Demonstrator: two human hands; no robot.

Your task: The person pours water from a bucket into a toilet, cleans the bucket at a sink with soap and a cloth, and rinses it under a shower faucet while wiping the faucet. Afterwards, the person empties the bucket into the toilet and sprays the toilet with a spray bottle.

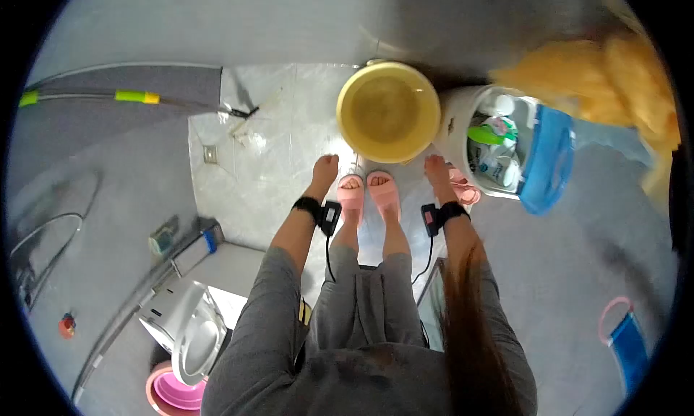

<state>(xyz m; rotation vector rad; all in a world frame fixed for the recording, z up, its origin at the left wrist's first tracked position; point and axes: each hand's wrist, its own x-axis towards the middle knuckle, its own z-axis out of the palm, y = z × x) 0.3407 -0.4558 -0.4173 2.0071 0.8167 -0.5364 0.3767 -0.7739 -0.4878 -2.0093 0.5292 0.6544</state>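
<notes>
My left hand (325, 169) hangs left of a yellow bucket (347, 119), its fingers loosely curled and nothing visible in them. My right hand (436, 170) is likewise curled, close to the bucket's lower right and beside a white bin (457, 130); no held thing shows. Cloudy water (387, 111) stands in the bucket, which rests on the floor in front of my feet. The bin's blue lid (551, 159) is swung open to the right. Inside lie several bottles and packets, one with a green part (486, 135). Each wrist wears a black strap with a small cabled device.
Pink slippers (383, 192) are on my feet, and another pink pair (466, 188) lies by the bin. A floor drain (210, 153) is at left, near a long pole (137, 96). Yellow cloth (600, 83) hangs upper right. Pink basins (177, 391) stand lower left.
</notes>
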